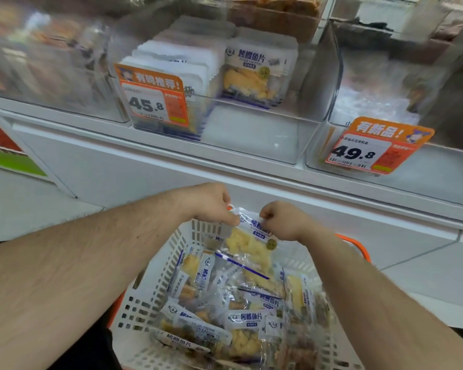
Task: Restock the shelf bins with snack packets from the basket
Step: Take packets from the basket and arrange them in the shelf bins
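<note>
Supermarket aisle, white basket (155,279) closest and packed with snack packets. Over its far edge both hands pinch one packet (251,252) by its top corners, left hand (211,202), right hand (284,220), long axis hanging down. Matching clear bin (251,134) sits straight ahead and higher, so I'd guess lift up and forward
</note>
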Demonstrator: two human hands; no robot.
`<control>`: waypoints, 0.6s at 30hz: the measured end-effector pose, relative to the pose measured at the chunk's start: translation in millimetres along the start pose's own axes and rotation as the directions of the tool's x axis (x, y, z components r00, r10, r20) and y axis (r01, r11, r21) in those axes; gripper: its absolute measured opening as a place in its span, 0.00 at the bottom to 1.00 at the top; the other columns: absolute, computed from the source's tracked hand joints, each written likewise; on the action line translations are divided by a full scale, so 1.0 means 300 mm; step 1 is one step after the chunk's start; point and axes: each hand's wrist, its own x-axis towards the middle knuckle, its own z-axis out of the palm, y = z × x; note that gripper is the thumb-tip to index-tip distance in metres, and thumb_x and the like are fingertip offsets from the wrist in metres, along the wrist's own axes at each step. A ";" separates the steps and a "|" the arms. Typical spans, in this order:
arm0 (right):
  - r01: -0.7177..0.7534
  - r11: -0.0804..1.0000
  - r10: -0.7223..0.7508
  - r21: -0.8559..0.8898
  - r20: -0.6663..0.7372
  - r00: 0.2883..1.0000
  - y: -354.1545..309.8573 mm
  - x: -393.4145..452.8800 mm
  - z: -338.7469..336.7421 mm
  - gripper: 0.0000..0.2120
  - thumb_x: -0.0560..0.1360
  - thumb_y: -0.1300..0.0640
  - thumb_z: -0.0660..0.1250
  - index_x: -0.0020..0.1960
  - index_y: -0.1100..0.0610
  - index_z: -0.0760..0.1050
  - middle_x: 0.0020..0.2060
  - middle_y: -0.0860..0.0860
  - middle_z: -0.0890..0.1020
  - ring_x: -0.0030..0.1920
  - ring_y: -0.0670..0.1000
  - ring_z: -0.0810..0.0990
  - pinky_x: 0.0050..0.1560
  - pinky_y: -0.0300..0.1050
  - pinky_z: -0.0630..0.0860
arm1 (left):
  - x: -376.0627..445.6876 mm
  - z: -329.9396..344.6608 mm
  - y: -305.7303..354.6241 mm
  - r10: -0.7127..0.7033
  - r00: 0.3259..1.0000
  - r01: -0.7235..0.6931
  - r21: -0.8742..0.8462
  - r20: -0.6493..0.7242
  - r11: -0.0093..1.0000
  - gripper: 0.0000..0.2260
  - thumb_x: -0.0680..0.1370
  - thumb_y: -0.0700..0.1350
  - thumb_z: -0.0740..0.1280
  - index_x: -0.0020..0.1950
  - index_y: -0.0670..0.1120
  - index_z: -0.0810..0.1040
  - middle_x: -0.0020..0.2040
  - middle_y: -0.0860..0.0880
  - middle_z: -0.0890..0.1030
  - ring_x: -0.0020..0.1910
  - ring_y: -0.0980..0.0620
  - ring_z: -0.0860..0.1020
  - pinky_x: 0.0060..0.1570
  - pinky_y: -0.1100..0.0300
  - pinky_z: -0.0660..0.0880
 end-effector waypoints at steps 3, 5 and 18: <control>0.014 0.996 -0.011 0.092 -0.031 0.999 -0.068 -0.052 -0.086 0.11 0.75 0.62 0.65 0.35 0.53 0.72 0.33 0.49 0.76 0.33 0.48 0.73 0.33 0.40 0.69 | -0.008 0.000 0.003 0.001 1.000 0.004 -0.241 0.021 0.971 0.19 0.71 0.51 0.77 0.58 0.47 0.77 0.49 0.51 0.82 0.43 0.53 0.80 0.48 0.56 0.78; 0.047 0.991 -0.041 0.129 -0.045 0.998 -0.118 -0.094 -0.133 0.11 0.76 0.63 0.65 0.35 0.55 0.72 0.32 0.49 0.75 0.31 0.48 0.71 0.31 0.39 0.69 | -0.018 -0.002 0.012 0.040 0.999 -0.031 -0.351 0.020 0.936 0.10 0.73 0.46 0.76 0.51 0.48 0.80 0.41 0.51 0.82 0.35 0.55 0.77 0.35 0.62 0.72; 0.108 0.992 -0.087 0.060 -0.284 0.955 -0.271 -0.284 -0.405 0.11 0.69 0.49 0.77 0.49 0.49 0.80 0.45 0.44 0.83 0.46 0.44 0.80 0.48 0.45 0.76 | -0.123 -0.191 0.084 0.156 0.949 -0.302 -0.653 -0.273 0.695 0.08 0.74 0.35 0.74 0.50 0.46 0.83 0.45 0.49 0.86 0.42 0.52 0.83 0.45 0.57 0.79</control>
